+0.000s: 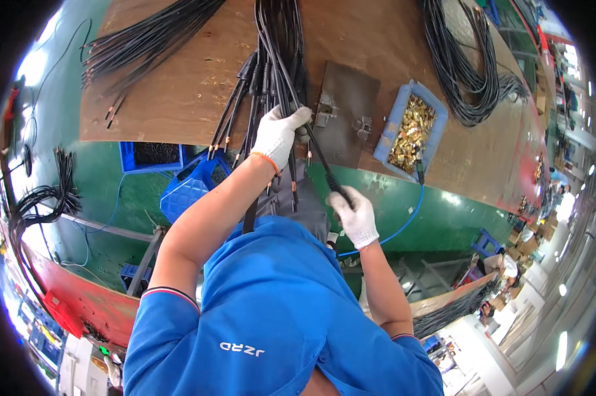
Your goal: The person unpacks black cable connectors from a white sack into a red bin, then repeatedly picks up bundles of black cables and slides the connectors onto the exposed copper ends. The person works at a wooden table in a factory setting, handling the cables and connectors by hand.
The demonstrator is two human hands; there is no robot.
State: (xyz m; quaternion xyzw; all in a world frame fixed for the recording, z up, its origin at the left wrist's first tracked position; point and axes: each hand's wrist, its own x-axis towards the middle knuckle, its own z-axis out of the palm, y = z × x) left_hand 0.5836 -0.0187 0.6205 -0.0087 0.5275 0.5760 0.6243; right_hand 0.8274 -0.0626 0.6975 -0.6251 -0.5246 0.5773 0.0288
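Observation:
My left hand [275, 137], in a white knit glove with an orange band at the wrist, is closed round black cables at the near edge of the brown table. The cable bundle [279, 39] runs from the far side toward me, and several copper-tipped ends [293, 191] hang over the edge. My right hand [356, 218], also gloved, grips the end of one black cable [319, 148], just below its ribbed sleeve [334, 181]. This cable slants from my left hand down to my right. The tip inside my right hand is hidden.
A blue bin [384, 142] of small brass-coloured parts stands right of a dark metal plate [347, 109]. More cable bundles lie at the far left [156, 39] and far right [466, 79]. Below the table edge are a blue crate [130, 158] and a blue stool [189, 191].

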